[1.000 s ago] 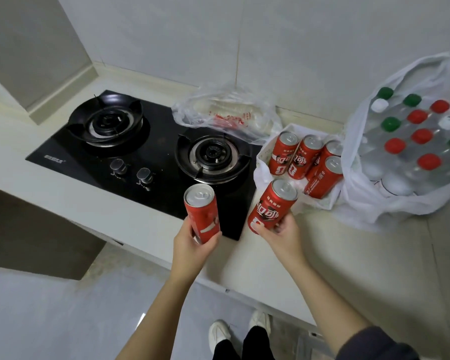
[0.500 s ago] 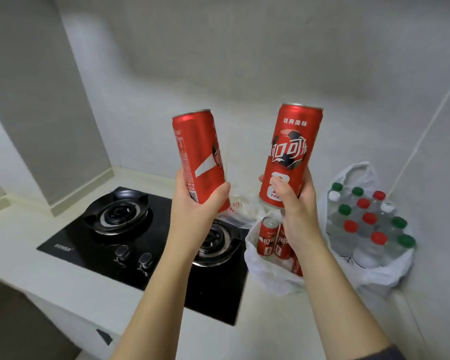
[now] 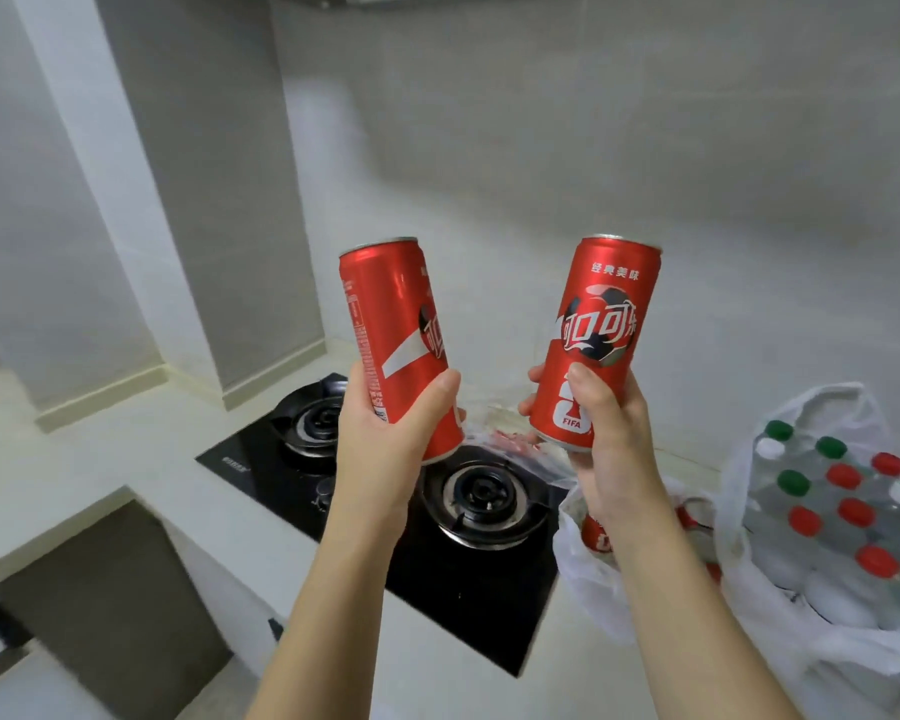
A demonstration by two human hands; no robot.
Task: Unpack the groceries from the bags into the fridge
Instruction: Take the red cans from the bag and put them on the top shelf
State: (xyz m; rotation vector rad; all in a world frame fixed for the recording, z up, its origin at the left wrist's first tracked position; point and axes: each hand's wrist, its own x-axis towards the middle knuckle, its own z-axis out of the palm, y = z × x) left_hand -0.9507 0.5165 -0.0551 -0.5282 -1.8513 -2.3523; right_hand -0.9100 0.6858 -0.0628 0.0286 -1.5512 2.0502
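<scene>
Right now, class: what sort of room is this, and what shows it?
Probably a home kitchen: a gas stove set into a pale counter, with a bag of bottles standing beside it.

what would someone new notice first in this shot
Two tall red cans are held up mid-frame: the left hand grips the left can, the right hand the right can. Below them lies a black gas hob, and at the right stands a white bag of bottles with red, green and white caps.
</scene>
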